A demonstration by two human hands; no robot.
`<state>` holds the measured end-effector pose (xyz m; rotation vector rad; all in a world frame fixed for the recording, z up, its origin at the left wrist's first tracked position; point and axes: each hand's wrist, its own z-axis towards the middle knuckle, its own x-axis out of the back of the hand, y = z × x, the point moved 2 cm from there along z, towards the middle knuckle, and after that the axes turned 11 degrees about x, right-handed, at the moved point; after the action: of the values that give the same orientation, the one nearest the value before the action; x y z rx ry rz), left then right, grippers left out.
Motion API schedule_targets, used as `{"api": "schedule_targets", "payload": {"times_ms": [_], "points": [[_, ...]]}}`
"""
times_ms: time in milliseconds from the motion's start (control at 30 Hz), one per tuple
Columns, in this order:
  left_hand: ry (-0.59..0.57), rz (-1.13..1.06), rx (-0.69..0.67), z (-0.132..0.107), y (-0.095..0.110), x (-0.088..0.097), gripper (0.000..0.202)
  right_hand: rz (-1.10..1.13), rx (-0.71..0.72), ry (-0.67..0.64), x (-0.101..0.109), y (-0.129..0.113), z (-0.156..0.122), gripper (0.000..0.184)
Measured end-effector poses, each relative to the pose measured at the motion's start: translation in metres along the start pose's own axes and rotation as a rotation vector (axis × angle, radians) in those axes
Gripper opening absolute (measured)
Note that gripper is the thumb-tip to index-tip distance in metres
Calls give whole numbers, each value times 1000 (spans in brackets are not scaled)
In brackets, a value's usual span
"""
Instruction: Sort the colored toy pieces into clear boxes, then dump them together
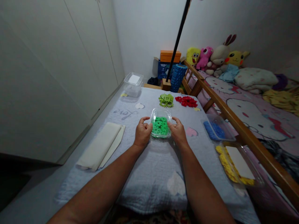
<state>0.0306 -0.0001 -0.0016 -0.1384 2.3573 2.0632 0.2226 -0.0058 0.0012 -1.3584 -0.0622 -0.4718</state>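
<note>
The left hand [143,133] and the right hand [179,132] grip a small clear plastic container [154,113] between them, one at each side. The thumbs press its near side edges and the index fingers bend along its flanks; the remaining fingers are mostly hidden. Flower-shaped green pieces [160,125] fill it between the thumbs. Whether its base touches the pale blue cloth [151,177] below, I cannot tell.

The container looks light, thin-walled and smooth, so it may slip or buckle if squeezed hard; the firmer rim, held evenly at opposite sides as here, seems the best hold. The pieces look stiff and likely to slide if tipped.

Beyond the fingertips lie light-green pieces [166,100] and, farther right, red pieces [187,101]. Left of the left fingers is a folded cream sheet [101,144]. Well right of the right fingers are blue pieces [213,130] and, nearer the body, yellow pieces [227,166].
</note>
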Motion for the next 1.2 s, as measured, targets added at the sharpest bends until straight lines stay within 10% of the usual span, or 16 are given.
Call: {"api": "schedule_targets", "payload": {"times_ms": [1200], "points": [[42, 22, -57, 0, 0, 1, 31, -262, 107, 33, -11, -16, -15, 53]]}}
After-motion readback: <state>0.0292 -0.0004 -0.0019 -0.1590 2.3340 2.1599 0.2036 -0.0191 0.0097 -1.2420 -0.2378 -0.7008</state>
